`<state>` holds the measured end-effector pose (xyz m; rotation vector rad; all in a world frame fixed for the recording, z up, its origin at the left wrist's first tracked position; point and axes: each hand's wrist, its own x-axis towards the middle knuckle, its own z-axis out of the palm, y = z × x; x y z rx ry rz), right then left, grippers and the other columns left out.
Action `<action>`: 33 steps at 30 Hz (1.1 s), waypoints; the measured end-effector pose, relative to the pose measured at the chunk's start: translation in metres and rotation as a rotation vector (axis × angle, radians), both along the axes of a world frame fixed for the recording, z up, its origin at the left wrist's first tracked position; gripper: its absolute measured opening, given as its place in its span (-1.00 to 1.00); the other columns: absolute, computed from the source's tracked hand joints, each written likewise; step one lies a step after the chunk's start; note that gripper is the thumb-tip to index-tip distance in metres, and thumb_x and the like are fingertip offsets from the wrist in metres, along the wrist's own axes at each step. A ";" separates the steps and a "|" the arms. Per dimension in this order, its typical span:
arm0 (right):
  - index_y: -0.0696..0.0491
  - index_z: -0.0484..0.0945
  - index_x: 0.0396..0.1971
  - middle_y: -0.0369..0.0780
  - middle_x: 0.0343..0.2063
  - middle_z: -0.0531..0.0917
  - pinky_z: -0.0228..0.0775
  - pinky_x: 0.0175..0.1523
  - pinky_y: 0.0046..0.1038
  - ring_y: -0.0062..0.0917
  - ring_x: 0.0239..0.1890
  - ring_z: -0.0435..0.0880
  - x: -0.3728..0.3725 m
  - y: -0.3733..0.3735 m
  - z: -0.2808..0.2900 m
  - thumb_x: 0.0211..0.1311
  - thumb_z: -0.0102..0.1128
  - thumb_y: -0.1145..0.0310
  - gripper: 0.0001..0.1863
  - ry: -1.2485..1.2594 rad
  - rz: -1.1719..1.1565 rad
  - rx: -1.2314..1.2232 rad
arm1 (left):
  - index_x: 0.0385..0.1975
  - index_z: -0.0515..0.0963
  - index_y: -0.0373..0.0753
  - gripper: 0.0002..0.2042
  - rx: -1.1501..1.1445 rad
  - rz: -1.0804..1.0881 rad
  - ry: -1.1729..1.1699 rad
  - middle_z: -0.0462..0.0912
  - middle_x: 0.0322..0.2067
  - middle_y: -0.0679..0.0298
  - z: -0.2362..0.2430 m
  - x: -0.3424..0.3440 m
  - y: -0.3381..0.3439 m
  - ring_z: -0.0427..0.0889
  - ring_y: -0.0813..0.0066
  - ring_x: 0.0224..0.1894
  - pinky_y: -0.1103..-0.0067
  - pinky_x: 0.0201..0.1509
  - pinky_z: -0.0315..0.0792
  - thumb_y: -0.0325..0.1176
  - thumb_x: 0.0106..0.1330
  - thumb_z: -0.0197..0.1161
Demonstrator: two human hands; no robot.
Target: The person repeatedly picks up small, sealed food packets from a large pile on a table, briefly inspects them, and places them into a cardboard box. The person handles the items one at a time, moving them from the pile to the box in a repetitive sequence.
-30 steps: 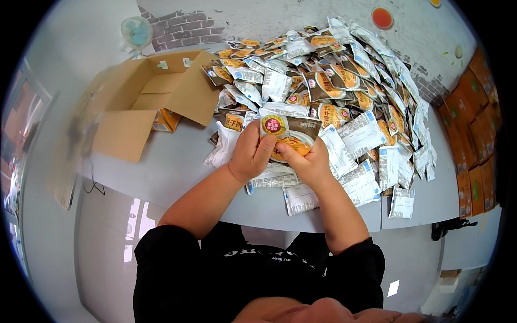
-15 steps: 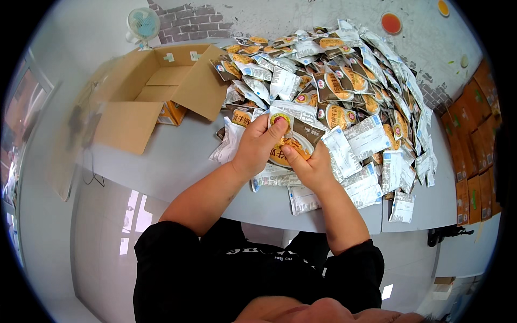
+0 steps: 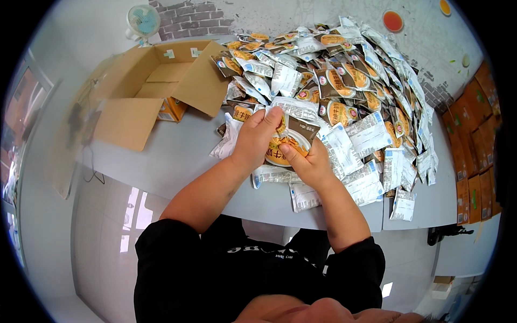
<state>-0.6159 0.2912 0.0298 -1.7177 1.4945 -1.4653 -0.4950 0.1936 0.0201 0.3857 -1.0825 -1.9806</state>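
Between my hands is a brown and white food packet [image 3: 293, 134] with a picture of a bowl of food on its front. My left hand [image 3: 256, 139] grips its left side, thumb pressed on the upper left of the front. On the lower right side, my right hand [image 3: 309, 164] closes round it with the thumb on the front. Most of my fingers are hidden behind the packet. Just beyond and to the right spreads a big heap of similar packets [image 3: 336, 83], some showing brown fronts, others silvery white backs.
An open cardboard box [image 3: 121, 113] stands at the left on the grey table [image 3: 202, 177], flaps spread. Behind it is a small fan [image 3: 144, 22]. Stacked orange-brown cartons [image 3: 474, 145] line the far right. A single packet [image 3: 402, 205] lies near the table's front edge.
My left thumb has shifted up toward the packet's top edge, and the packet's upper part is now tilted or bent differently. My right hand keeps almost the same place.
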 end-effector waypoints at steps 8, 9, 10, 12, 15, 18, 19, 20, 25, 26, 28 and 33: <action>0.11 0.49 -0.05 -0.21 -0.18 0.62 0.41 -0.03 -0.47 -0.55 -0.14 0.58 -0.002 -0.003 -0.011 0.22 0.19 0.26 -0.65 -0.218 0.010 0.032 | -0.12 0.44 -0.37 -0.63 -0.086 -0.054 -0.056 0.58 -0.22 0.25 0.009 -0.001 0.002 0.56 0.60 -0.25 0.64 -0.19 0.47 -0.12 0.38 0.08; 0.11 0.49 -0.05 -0.21 -0.18 0.62 0.41 -0.03 -0.47 -0.54 -0.15 0.58 0.000 -0.003 -0.011 0.22 0.19 0.26 -0.65 -0.211 0.011 0.045 | -0.13 0.45 -0.37 -0.62 -0.203 -0.013 -0.140 0.58 -0.22 0.24 0.005 -0.001 0.002 0.57 0.58 -0.25 0.63 -0.19 0.48 -0.11 0.38 0.07; 0.11 0.49 -0.05 -0.21 -0.18 0.62 0.41 -0.03 -0.47 -0.54 -0.15 0.58 0.001 -0.002 -0.011 0.22 0.19 0.26 -0.65 -0.203 0.012 0.057 | -0.14 0.45 -0.36 -0.62 -0.149 -0.002 -0.153 0.59 -0.23 0.24 0.003 0.000 -0.001 0.57 0.58 -0.26 0.63 -0.19 0.48 -0.10 0.38 0.07; 0.11 0.49 -0.05 -0.21 -0.19 0.62 0.41 -0.03 -0.47 -0.54 -0.15 0.57 0.003 -0.001 -0.010 0.22 0.19 0.27 -0.65 -0.193 0.027 0.060 | -0.16 0.47 -0.36 -0.61 -0.043 0.018 -0.178 0.59 -0.25 0.24 0.003 0.001 -0.006 0.58 0.56 -0.28 0.62 -0.20 0.49 -0.08 0.37 0.06; 0.14 0.49 -0.06 -0.22 -0.19 0.61 0.41 -0.05 -0.50 -0.58 -0.17 0.57 0.001 -0.002 -0.009 0.22 0.20 0.28 -0.65 -0.255 0.078 0.085 | -0.24 0.48 -0.33 -0.64 0.105 0.029 -0.024 0.58 -0.31 0.27 0.010 -0.001 0.001 0.58 0.58 -0.31 0.63 -0.22 0.49 -0.08 0.38 0.06; 0.20 0.48 -0.11 -0.25 -0.21 0.60 0.41 -0.09 -0.57 -0.65 -0.20 0.55 -0.007 -0.002 -0.009 0.22 0.21 0.30 -0.67 -0.447 0.114 0.182 | -0.22 0.47 -0.32 -0.64 0.127 0.153 0.048 0.58 -0.29 0.24 0.008 -0.002 0.001 0.59 0.54 -0.30 0.60 -0.22 0.52 -0.08 0.39 0.04; 0.19 0.48 -0.11 -0.26 -0.22 0.60 0.41 -0.10 -0.57 -0.66 -0.22 0.54 -0.010 -0.002 -0.009 0.22 0.21 0.31 -0.67 -0.463 0.152 0.171 | -0.20 0.46 -0.32 -0.64 0.147 0.202 0.072 0.58 -0.27 0.23 0.008 -0.002 0.001 0.60 0.53 -0.29 0.58 -0.21 0.52 -0.08 0.39 0.03; 0.19 0.47 -0.11 -0.27 -0.24 0.60 0.41 -0.10 -0.57 -0.67 -0.23 0.54 -0.013 -0.001 -0.009 0.21 0.22 0.32 -0.68 -0.479 0.190 0.159 | -0.19 0.45 -0.32 -0.64 0.165 0.251 0.097 0.58 -0.26 0.22 0.009 0.000 -0.001 0.60 0.52 -0.28 0.57 -0.21 0.53 -0.07 0.39 0.02; 0.18 0.48 -0.13 -0.33 -0.32 0.59 0.39 -0.18 -0.63 -0.73 -0.29 0.51 0.003 0.004 0.001 0.17 0.27 0.34 -0.68 -0.494 0.161 0.212 | -0.14 0.42 -0.29 -0.64 0.193 0.317 0.253 0.53 -0.27 0.28 0.017 0.002 -0.009 0.58 0.49 -0.25 0.53 -0.16 0.54 -0.06 0.41 -0.01; 0.16 0.50 -0.16 -0.35 -0.34 0.59 0.37 -0.20 -0.66 -0.74 -0.30 0.51 0.004 0.002 -0.001 0.20 0.24 0.33 -0.72 -0.399 0.102 0.179 | -0.12 0.43 -0.29 -0.64 0.220 0.412 0.203 0.50 -0.27 0.29 0.007 -0.002 -0.015 0.54 0.50 -0.23 0.57 -0.13 0.49 -0.07 0.40 0.02; 0.15 0.49 -0.15 -0.33 -0.36 0.60 0.38 -0.24 -0.64 -0.72 -0.35 0.51 0.003 -0.001 -0.006 0.21 0.21 0.32 -0.72 -0.431 -0.010 0.220 | -0.12 0.44 -0.30 -0.68 -0.011 0.476 0.081 0.53 -0.24 0.27 -0.009 0.001 -0.023 0.52 0.53 -0.18 0.57 -0.08 0.46 -0.13 0.39 0.04; 0.14 0.56 -0.26 -0.36 -0.41 0.57 0.30 -0.30 -0.63 -0.76 -0.40 0.44 0.005 0.001 -0.010 0.24 0.15 0.37 -0.83 -0.552 -0.034 -0.046 | -0.09 0.45 -0.30 -0.68 -0.842 0.756 -0.262 0.52 -0.20 0.17 0.001 0.006 -0.029 0.49 0.47 -0.11 0.58 0.03 0.35 -0.23 0.26 0.20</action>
